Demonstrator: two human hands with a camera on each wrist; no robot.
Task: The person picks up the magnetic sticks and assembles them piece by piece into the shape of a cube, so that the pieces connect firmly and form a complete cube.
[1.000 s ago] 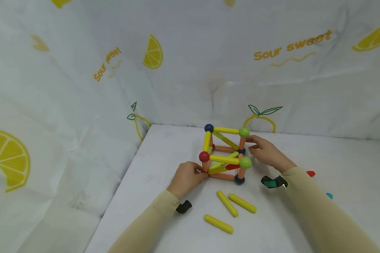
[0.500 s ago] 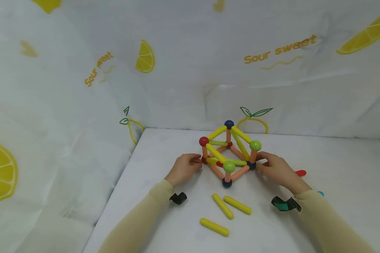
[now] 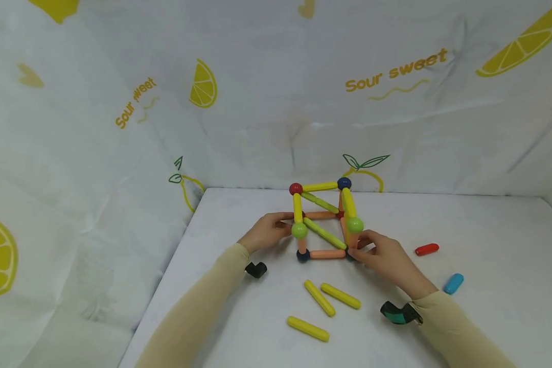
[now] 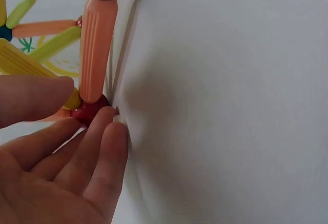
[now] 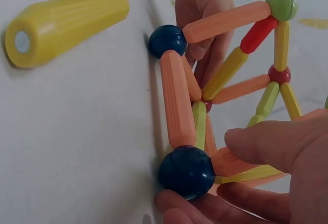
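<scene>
A box-shaped frame of magnetic building sticks and balls (image 3: 324, 254) stands on the table, with orange sticks at its base and uprights and yellow ones on top. My left hand (image 3: 267, 231) holds its lower back-left corner. In the left wrist view the thumb lies over a yellow stick and the fingertips touch a red ball (image 4: 88, 110). My right hand (image 3: 388, 259) pinches the lower front-right corner. There, in the right wrist view, the thumb lies on an orange stick and fingers reach under a dark blue ball (image 5: 187, 171).
Three loose yellow sticks (image 3: 308, 328) lie in front of the frame. A short red stick (image 3: 427, 249) and a short blue stick (image 3: 453, 284) lie to the right. A white cloth printed with lemons (image 3: 276, 102) hangs behind the table (image 3: 501, 230).
The frame has turned clockwise as seen from above, its red top ball passing from front left to back left. My left hand has moved back, the right hand forward towards me.
</scene>
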